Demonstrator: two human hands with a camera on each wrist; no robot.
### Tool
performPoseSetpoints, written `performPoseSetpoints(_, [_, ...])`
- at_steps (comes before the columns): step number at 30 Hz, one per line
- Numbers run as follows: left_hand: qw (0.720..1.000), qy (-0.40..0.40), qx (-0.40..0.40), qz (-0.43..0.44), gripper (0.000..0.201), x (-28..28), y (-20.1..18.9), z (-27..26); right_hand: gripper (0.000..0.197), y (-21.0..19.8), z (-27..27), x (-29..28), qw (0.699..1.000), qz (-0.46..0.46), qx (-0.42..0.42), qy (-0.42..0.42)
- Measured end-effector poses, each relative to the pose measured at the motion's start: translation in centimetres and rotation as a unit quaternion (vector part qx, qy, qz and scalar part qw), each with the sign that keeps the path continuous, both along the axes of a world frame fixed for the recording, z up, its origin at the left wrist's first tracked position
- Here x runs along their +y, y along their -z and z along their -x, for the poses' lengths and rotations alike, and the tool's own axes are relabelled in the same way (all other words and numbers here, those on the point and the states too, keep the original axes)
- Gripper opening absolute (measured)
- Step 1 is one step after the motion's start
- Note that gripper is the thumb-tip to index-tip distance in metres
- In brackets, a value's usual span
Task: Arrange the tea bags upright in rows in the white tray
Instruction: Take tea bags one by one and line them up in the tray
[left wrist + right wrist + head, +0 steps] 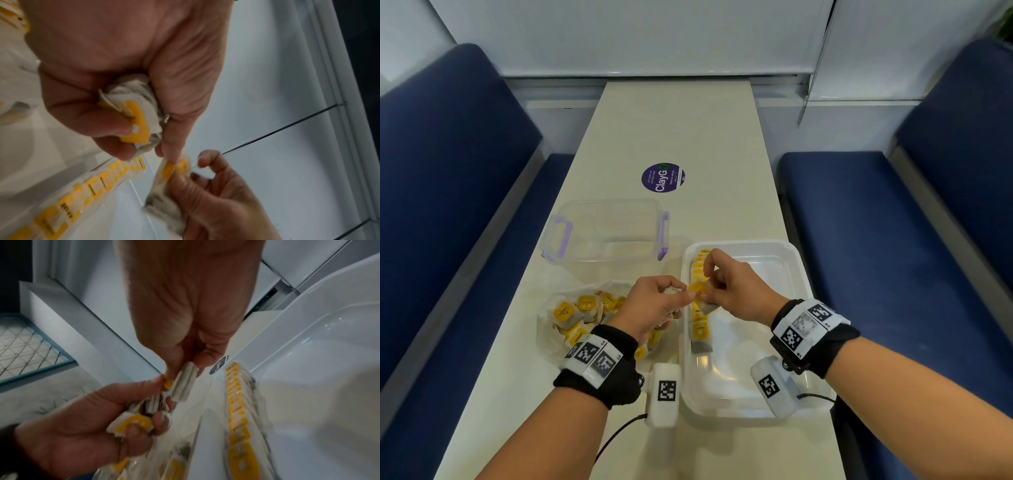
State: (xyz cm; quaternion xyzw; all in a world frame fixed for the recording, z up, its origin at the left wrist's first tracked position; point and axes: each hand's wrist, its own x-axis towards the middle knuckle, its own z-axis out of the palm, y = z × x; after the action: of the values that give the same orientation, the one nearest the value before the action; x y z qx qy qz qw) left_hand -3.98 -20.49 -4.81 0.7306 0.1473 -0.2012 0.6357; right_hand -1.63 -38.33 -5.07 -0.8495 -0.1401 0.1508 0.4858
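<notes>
The white tray [763, 301] lies on the table's right side. A row of yellow-labelled tea bags [699, 323] stands along its left wall [236, 402]. My left hand [681, 295] hovers at the tray's left rim and grips a small bunch of tea bags [135, 104] in its curled fingers. My right hand [708, 274] is above the row and pinches a single tea bag [698, 291] by its top [182, 382]. The left thumb and forefinger touch that same bag [162, 181].
A crumpled clear plastic bag [582, 315] with several more tea bags lies under my left wrist. Behind it stands a clear box with purple latches [606, 233]. A purple round sticker [663, 177] marks the table farther back. Blue benches flank the narrow table.
</notes>
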Motion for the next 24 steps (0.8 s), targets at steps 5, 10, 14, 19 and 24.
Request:
performPoseSetpoints(5, [0.999, -0.032, 0.000, 0.009, 0.009, 0.6, 0.0, -0.1, 0.016, 2.5, 1.2, 0.8, 0.991, 0.107, 0.081, 0.014])
performPoseSetpoints(10, [0.999, -0.031, -0.004, 0.018, 0.007, 0.7, -0.2, -0.1, 0.013, 4.6, 2.3, 2.0, 0.972, 0.191, 0.123, -0.062])
performPoseSetpoints(14, [0.999, -0.031, -0.006, 0.019, 0.006, 0.9, -0.2, 0.0, 0.020, 5.1, 2.5, 2.7, 0.961, 0.230, 0.129, -0.083])
performPoseSetpoints(19, [0.999, -0.033, -0.004, 0.022, 0.008, 1.1, -0.2, 0.0, 0.027, 5.4, 2.7, 3.0, 0.958, 0.255, 0.113, -0.063])
performPoseSetpoints(24, [0.999, -0.035, 0.000, 0.028, 0.007, 1.1, -0.1, -0.1, 0.034, 5.3, 3.0, 2.9, 0.954, 0.278, 0.102, -0.046])
